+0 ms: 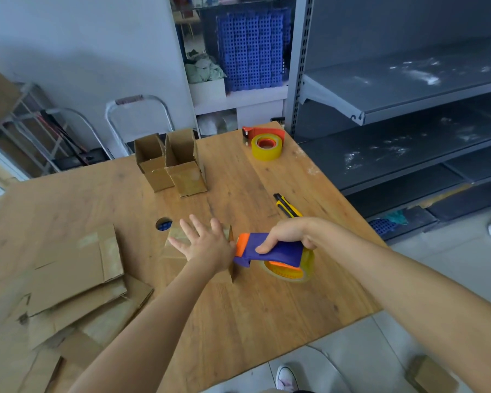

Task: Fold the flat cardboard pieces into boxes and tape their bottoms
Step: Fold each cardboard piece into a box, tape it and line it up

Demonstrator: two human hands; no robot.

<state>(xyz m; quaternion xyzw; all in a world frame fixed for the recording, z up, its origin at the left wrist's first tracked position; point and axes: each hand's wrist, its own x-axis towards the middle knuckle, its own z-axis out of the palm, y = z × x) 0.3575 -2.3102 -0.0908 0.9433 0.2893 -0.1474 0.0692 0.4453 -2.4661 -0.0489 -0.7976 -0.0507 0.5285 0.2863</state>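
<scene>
A small cardboard box (176, 252) stands bottom-up on the wooden table (267, 302), mostly hidden by my left hand (207, 242), which lies flat on it with fingers spread. My right hand (289, 234) grips a blue and orange tape dispenser (272, 251) with a roll of clear tape, its front end at the box's right edge. Two folded boxes (170, 163) stand open side up at the table's far side. Several flat cardboard pieces (77, 282) lie stacked at the left.
A second, red tape dispenser (265, 141) with a yellowish roll sits at the far right corner. A yellow utility knife (287, 205) lies near the right edge. A round hole (163, 224) is in the tabletop. Grey shelving (408, 109) stands to the right.
</scene>
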